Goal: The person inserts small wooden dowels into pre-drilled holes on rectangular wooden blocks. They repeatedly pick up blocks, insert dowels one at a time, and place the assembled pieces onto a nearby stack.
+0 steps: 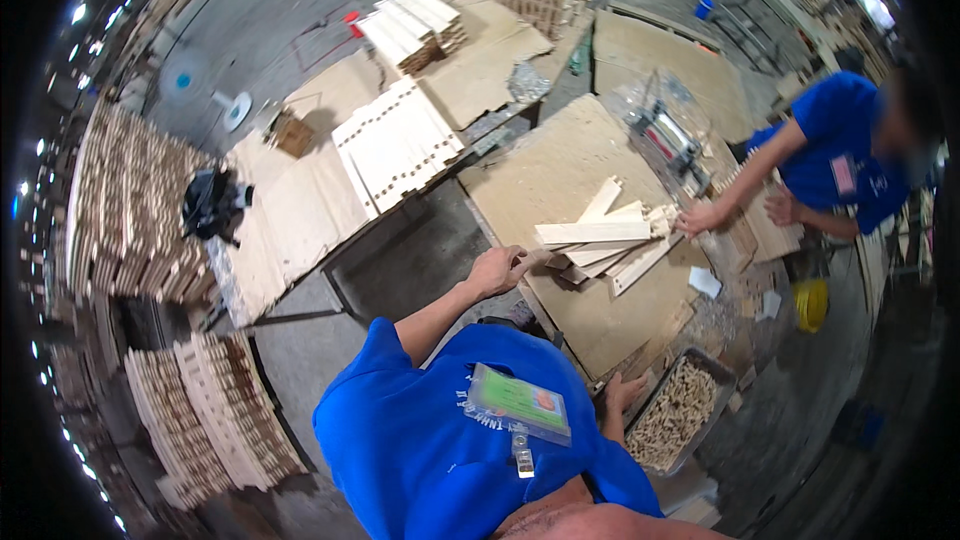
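Observation:
A loose pile of pale wooden slats (592, 233) lies crisscrossed on the worktable in front of me. My left hand (497, 272) is at the table's near left edge, just short of the slat ends, its fingers loosely bent and apart with nothing seen in them. Down by the front edge, my right hand (624, 396) has its fingers stretched out, beside a grey tray (728, 381) full of small wooden dowels (680, 410). Across the table, a co-worker's hand (700, 219) reaches to the far end of the slats.
On the left table, a row of drilled boards (395, 145) lies near stacked boards (410, 28). Tall wood stacks (135, 205) stand at far left, near a black bag (212, 204). A small machine (665, 138) sits behind the slats; a yellow container (811, 306) is right.

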`<action>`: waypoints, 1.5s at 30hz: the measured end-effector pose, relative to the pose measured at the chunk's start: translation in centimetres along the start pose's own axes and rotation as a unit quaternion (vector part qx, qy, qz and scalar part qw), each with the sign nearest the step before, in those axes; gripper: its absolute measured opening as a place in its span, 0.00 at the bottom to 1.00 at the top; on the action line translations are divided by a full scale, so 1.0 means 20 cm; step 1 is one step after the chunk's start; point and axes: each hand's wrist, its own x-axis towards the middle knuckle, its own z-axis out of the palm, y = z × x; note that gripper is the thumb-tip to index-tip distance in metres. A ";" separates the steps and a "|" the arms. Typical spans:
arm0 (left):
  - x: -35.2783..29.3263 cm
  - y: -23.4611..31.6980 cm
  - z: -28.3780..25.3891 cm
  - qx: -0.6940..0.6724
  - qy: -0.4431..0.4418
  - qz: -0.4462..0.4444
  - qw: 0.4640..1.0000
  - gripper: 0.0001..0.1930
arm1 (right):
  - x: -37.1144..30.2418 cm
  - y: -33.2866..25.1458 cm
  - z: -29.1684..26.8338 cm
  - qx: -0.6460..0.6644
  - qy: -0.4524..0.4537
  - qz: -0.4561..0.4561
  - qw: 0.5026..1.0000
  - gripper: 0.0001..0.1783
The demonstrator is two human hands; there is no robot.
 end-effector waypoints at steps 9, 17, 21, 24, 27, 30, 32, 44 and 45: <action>-0.28 -0.24 -0.24 0.051 0.186 -0.107 0.975 0.22 | 0.12 0.14 -0.04 -0.008 -0.048 -0.060 0.997 0.51; -0.16 -0.59 -0.86 0.024 0.355 -0.318 0.878 0.64 | 0.03 0.02 -0.07 0.028 -0.075 -0.032 0.996 0.53; 0.02 -0.67 -0.95 0.012 0.290 -0.333 0.897 0.74 | -0.02 -0.01 -0.04 0.022 -0.015 -0.042 0.999 0.56; 0.08 -0.67 -0.96 0.016 0.251 -0.345 0.904 0.71 | -0.07 -0.05 -0.02 0.004 0.004 0.005 1.000 0.57; 0.04 -0.74 -0.96 0.005 0.248 -0.322 0.914 0.66 | -0.13 -0.04 0.02 -0.006 0.040 0.014 0.999 0.60; -0.01 -0.73 -1.05 0.058 0.244 -0.363 0.897 0.59 | -0.24 -0.16 0.05 -0.014 -0.011 0.107 0.994 0.62; -0.10 -0.87 -1.02 0.062 0.260 -0.374 0.888 0.57 | -0.22 -0.25 0.00 -0.056 0.028 0.140 0.988 0.60; -0.15 -0.82 -1.35 -0.399 0.247 -0.166 0.867 0.43 | -0.24 -0.52 0.05 0.070 0.131 -0.011 0.989 0.48; -0.17 -0.83 -1.35 -0.416 0.243 -0.157 0.862 0.43 | -0.23 -0.54 0.06 0.087 0.147 -0.058 0.984 0.47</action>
